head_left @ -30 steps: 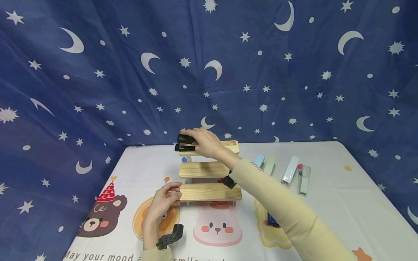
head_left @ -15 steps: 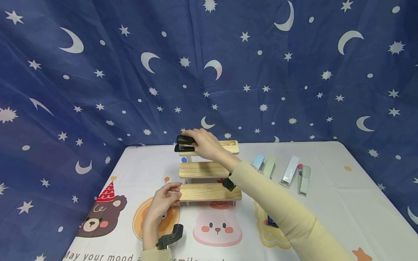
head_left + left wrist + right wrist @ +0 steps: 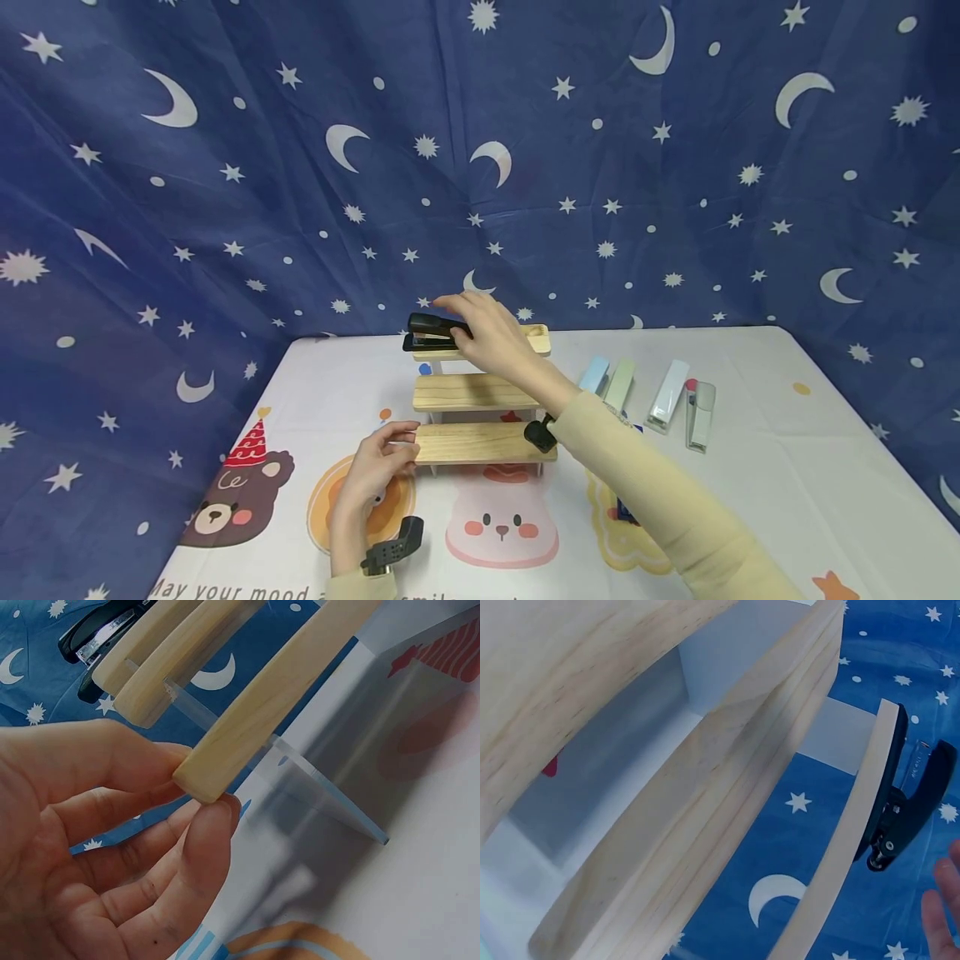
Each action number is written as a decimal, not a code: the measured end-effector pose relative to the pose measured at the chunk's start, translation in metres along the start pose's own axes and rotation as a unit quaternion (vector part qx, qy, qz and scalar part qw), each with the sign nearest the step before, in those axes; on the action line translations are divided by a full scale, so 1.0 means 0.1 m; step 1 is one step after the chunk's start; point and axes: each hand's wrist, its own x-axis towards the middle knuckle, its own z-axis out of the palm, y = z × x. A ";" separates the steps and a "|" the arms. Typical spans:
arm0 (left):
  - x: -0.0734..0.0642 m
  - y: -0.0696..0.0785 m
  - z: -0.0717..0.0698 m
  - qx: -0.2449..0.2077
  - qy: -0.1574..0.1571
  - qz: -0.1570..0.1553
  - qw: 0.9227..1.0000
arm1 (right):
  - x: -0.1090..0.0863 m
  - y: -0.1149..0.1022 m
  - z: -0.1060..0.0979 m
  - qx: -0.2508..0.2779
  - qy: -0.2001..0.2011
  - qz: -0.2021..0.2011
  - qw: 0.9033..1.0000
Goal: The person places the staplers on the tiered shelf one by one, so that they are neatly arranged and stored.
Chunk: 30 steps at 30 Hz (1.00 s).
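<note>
A black stapler [image 3: 433, 323] lies lengthwise at the left end of the top board [image 3: 536, 338] of a three-step wooden display rack. My right hand [image 3: 491, 333] is just right of it. In the right wrist view, the fingers [image 3: 946, 892] of that hand are apart from the stapler [image 3: 915, 806], spread and holding nothing. With thumb and fingers my left hand [image 3: 377, 458] pinches the left end of the lowest board [image 3: 480, 443]. The left wrist view shows this grip on the wooden board [image 3: 247, 712] close up, with clear supports [image 3: 330, 780] under the boards.
Right of the rack lie a light blue stapler [image 3: 595, 375], a green stapler [image 3: 620, 382], a white stapler [image 3: 667, 397] and a grey stapler [image 3: 701, 418]. A dark blue item [image 3: 624, 511] is partly hidden by the right sleeve. A starry curtain [image 3: 480, 167] hangs behind the table.
My right hand has let go of the black stapler and moved slightly right, with its fingers lifting away. The stapler stays on the top board. My left hand keeps its hold.
</note>
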 end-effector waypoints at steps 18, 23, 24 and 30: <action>0.02 -0.02 0.01 -0.001 0.000 -0.003 1.000 | -0.53 0.12 -0.34 0.001 0.034 0.001 0.999; 0.03 -0.01 0.01 -0.002 0.001 -0.003 1.000 | -0.73 0.20 -0.43 -0.004 0.050 0.010 0.999; 0.03 -0.01 0.01 -0.003 0.001 -0.003 1.000 | -0.76 0.22 -0.45 -0.002 0.053 0.012 0.999; 0.03 -0.02 0.00 -0.003 0.000 -0.008 1.000 | -0.99 0.32 -0.50 -0.004 0.060 0.032 0.998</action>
